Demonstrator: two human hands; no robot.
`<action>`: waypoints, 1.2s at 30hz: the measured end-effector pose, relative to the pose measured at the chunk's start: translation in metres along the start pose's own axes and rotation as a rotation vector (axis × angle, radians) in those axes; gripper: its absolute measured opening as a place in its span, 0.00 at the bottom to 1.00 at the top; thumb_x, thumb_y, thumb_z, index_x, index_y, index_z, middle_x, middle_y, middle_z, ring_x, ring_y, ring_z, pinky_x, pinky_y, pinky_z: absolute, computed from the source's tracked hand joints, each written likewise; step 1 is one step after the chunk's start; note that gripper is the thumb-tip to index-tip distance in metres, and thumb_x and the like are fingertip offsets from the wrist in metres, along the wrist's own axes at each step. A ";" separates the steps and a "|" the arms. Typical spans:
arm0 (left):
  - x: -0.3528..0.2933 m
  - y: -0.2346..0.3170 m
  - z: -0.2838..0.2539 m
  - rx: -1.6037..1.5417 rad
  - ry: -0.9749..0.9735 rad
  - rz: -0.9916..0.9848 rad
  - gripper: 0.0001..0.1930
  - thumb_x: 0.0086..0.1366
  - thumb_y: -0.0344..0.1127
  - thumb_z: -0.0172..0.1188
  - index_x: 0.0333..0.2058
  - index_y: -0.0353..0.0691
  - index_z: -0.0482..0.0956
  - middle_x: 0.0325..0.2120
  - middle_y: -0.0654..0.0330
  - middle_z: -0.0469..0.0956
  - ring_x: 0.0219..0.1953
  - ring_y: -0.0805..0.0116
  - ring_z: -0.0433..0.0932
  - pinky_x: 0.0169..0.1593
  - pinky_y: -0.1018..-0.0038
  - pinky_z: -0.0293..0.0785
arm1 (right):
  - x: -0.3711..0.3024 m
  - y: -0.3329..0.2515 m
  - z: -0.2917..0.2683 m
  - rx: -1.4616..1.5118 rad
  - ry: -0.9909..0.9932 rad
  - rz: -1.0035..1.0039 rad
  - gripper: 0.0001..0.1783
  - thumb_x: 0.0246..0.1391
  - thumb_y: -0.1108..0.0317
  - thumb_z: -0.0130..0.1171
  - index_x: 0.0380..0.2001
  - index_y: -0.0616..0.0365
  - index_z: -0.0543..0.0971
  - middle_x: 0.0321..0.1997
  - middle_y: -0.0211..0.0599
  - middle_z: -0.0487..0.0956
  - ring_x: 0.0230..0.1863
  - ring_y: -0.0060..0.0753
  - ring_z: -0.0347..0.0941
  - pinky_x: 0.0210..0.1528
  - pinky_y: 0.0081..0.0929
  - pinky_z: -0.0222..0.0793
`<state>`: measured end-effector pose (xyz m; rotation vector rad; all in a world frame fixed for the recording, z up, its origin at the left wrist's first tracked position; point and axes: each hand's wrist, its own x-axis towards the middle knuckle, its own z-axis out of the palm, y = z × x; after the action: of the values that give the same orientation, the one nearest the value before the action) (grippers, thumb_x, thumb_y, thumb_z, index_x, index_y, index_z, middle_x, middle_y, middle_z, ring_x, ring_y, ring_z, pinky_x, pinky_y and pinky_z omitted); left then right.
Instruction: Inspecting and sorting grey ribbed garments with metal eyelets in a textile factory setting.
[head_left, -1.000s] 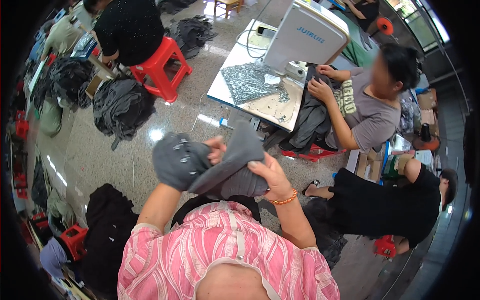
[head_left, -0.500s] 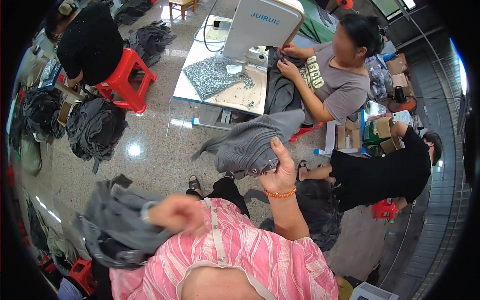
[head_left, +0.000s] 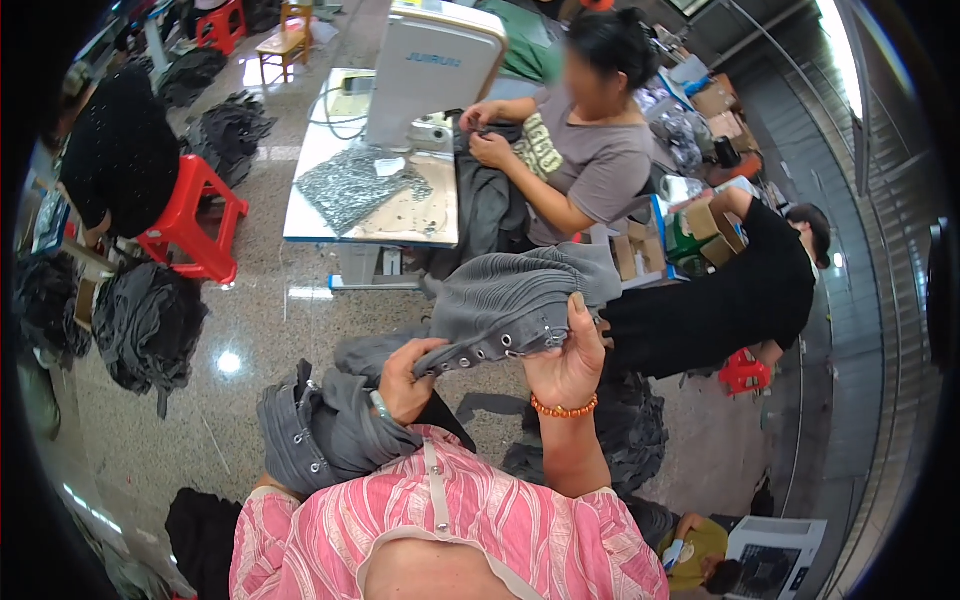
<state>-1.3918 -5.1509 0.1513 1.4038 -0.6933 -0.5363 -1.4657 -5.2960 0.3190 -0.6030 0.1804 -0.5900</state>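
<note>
My right hand (head_left: 567, 362) is raised in front of me and grips the edge of a grey ribbed garment (head_left: 510, 300) with metal snap studs along its hem. My left hand (head_left: 405, 378) holds the same garment lower down, near its studded edge. A second grey garment (head_left: 315, 425) with snaps is bunched over my left forearm, against my pink striped top. An orange bead bracelet circles my right wrist.
A person in a grey shirt sits at a white sewing machine (head_left: 430, 65) on a work table (head_left: 372, 200) ahead. Another person in black (head_left: 740, 295) bends at the right. A red stool (head_left: 190, 220) and heaps of dark garments (head_left: 145, 325) stand on the polished floor at the left.
My left hand came up from low at my left side and took hold of the raised garment. The second garment now hangs over my left forearm. The view tilted toward the sewing table.
</note>
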 end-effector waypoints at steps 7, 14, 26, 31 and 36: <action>-0.006 0.025 -0.032 -0.198 0.039 -0.126 0.23 0.54 0.11 0.47 0.48 0.33 0.74 0.39 0.63 0.77 0.41 0.77 0.74 0.45 0.83 0.69 | 0.001 -0.021 -0.081 -0.080 0.195 -0.141 0.14 0.59 0.69 0.52 0.47 0.58 0.73 0.46 0.34 0.78 0.48 0.34 0.75 0.54 0.38 0.69; -0.014 0.026 -0.066 -0.136 -0.068 -0.172 0.18 0.57 0.15 0.49 0.47 0.31 0.74 0.39 0.61 0.78 0.41 0.77 0.75 0.47 0.81 0.69 | -0.006 -0.007 -0.118 -0.132 0.170 -0.130 0.15 0.59 0.69 0.53 0.49 0.61 0.72 0.47 0.36 0.78 0.49 0.33 0.75 0.53 0.34 0.70; -0.017 0.024 -0.101 -0.176 -0.314 -0.530 0.17 0.61 0.25 0.59 0.50 0.33 0.72 0.39 0.64 0.78 0.41 0.77 0.74 0.48 0.79 0.70 | 0.009 0.028 -0.122 -0.162 0.206 0.011 0.11 0.60 0.69 0.54 0.44 0.59 0.73 0.40 0.32 0.79 0.39 0.26 0.78 0.41 0.25 0.76; -0.014 0.032 -0.087 -0.201 -0.637 -0.652 0.28 0.57 0.33 0.68 0.54 0.32 0.68 0.43 0.63 0.75 0.44 0.77 0.72 0.50 0.78 0.68 | 0.015 0.046 -0.116 -0.140 0.183 0.086 0.12 0.61 0.70 0.51 0.47 0.61 0.72 0.43 0.35 0.79 0.42 0.28 0.77 0.44 0.28 0.75; -0.012 0.017 -0.061 -0.125 -0.736 -0.547 0.31 0.61 0.48 0.62 0.55 0.30 0.67 0.40 0.60 0.75 0.41 0.74 0.71 0.47 0.76 0.68 | 0.014 0.061 -0.100 -0.134 0.225 0.108 0.11 0.61 0.69 0.52 0.45 0.60 0.73 0.40 0.33 0.80 0.39 0.26 0.78 0.42 0.26 0.76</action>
<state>-1.3574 -5.0985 0.1649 1.2612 -0.8261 -1.5488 -1.4585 -5.3116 0.2018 -0.6515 0.4646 -0.5430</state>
